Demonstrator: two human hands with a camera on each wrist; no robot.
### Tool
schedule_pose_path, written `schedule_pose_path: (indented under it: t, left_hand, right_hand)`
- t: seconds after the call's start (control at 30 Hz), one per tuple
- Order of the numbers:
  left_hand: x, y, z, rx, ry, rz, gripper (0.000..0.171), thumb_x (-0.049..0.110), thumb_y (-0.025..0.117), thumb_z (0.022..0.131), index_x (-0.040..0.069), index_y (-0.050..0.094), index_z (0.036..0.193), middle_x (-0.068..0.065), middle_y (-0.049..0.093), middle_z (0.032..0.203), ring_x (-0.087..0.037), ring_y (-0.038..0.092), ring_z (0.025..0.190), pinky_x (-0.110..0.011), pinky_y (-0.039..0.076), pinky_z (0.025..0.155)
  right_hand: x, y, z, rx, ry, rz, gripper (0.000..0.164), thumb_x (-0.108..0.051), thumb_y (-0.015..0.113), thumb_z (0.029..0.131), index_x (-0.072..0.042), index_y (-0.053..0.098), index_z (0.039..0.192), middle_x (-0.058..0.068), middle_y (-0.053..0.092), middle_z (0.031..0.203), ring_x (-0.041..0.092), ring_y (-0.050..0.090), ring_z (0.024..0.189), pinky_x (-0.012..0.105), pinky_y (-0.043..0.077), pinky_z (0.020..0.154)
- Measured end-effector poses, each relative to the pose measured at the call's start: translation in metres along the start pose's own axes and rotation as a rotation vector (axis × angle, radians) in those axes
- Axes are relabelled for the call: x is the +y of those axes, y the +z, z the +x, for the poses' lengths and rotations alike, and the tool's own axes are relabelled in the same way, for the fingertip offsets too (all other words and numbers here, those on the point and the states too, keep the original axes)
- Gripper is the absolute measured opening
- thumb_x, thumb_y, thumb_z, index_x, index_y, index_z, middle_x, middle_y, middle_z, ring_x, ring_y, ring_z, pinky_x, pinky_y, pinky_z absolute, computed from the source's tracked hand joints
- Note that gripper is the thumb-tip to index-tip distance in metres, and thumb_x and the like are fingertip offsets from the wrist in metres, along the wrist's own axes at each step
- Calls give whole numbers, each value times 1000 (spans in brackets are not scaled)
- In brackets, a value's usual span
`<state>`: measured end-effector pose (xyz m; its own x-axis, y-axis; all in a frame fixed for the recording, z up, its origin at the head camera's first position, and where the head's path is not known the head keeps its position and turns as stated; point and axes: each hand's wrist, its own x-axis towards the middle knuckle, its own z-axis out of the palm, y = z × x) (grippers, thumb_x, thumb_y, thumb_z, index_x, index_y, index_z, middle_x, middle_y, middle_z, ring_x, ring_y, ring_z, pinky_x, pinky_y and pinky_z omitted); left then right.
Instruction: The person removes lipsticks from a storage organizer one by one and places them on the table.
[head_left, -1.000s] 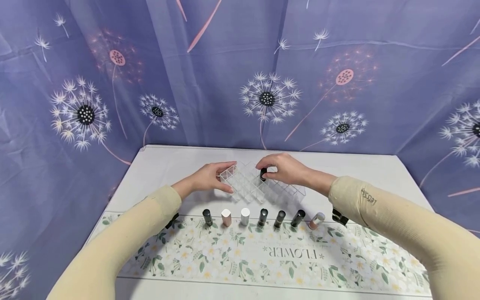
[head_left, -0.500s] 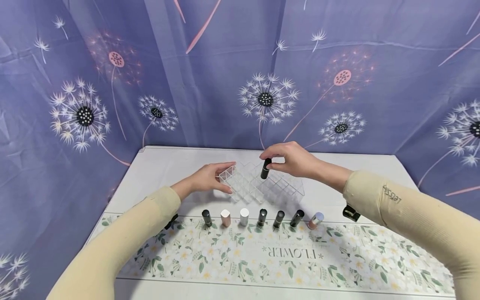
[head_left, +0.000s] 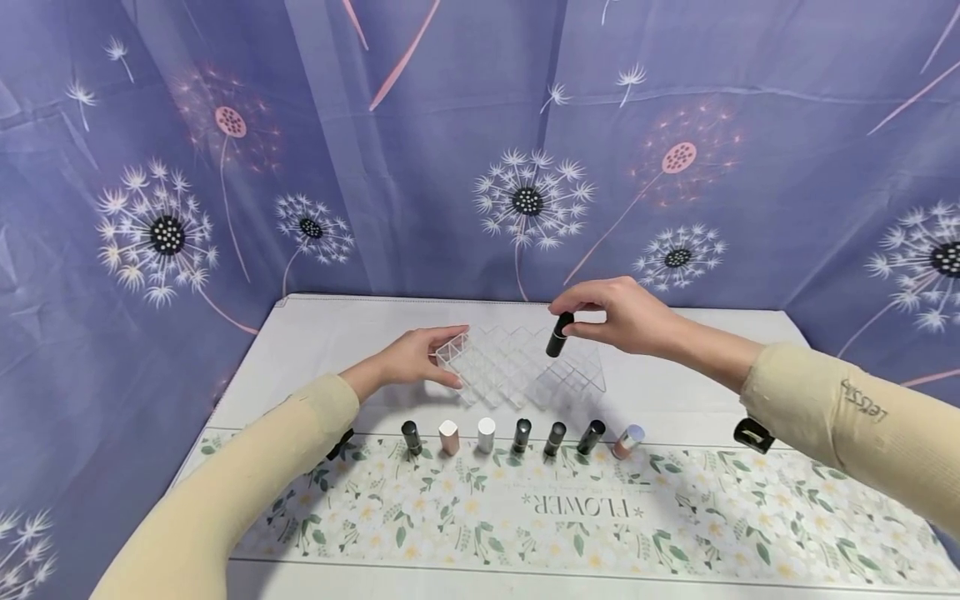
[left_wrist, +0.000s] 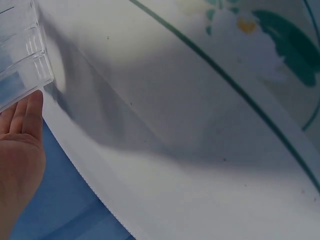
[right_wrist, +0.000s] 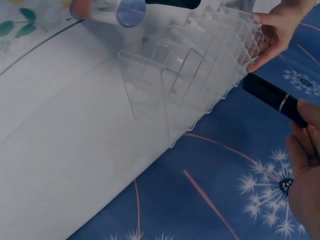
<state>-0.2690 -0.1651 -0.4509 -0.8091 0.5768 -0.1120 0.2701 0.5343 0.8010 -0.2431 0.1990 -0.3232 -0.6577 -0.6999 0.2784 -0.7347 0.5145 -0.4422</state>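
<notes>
My right hand (head_left: 630,317) pinches the upper end of a black lipstick tube (head_left: 558,337) between thumb and fingers. The tube is tilted and overlaps the right half of a clear lipstick organizer (head_left: 495,371) in the head view; its thin silver band shows in the right wrist view, beside my fingers (right_wrist: 300,150). My left hand (head_left: 411,357) holds the organizer's left end, thumb at the front and fingers behind. In the left wrist view those fingers lie against a corner of the clear plastic (left_wrist: 25,55). The organizer has a lattice of diamond-shaped compartments.
Several lipsticks stand in a row before the organizer: black ones (head_left: 522,435), a pinkish one (head_left: 448,437), a silvery-white one (head_left: 486,435) and a silver-capped one (head_left: 628,442). The white table (head_left: 337,317) carries a floral strip (head_left: 420,517). A purple curtain (head_left: 420,167) hangs behind.
My right hand has lifted the black lipstick up from among the organizer's compartments and moved it to the right. The left hand keeps its hold on the organizer's end.
</notes>
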Motion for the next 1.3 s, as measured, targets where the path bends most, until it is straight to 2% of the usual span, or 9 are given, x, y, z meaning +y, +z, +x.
schedule_pose_path:
  t: [0.27,0.57,0.9,1.3]
  left_hand:
    - [-1,0,0,-1,3,5,102,21,95,83,15,38,167,-10,40,169,-31,44,153,-41,54,111]
    - [-3,0,2,3,21,11,102,24,95,83,14,38,167,-11,41,169,-31,47,151,-41,55,109]
    - [-2,0,0,3,14,7,102,21,95,83,14,39,167,-11,42,168,-33,45,152,-43,54,110]
    - [-3,1,1,9,7,33,103,24,96,82,15,39,167,-13,45,166,-31,55,144,-42,54,110]
  right_hand:
    - [-1,-12,-19,21,15,-50,31,-2,86,89,-11,80,118,0,80,115,22,77,105,38,63,94]
    - [-2,-19,-42,61,-6,-61,35,-2,88,87,-15,80,118,-3,80,115,18,78,102,35,63,91]
    - [-1,-26,-65,78,4,-95,37,0,89,85,-17,80,117,-6,80,113,15,78,101,13,56,92]
    - [-2,-34,-90,80,52,-115,39,-2,89,86,-20,80,119,-9,80,116,12,77,102,9,53,94]
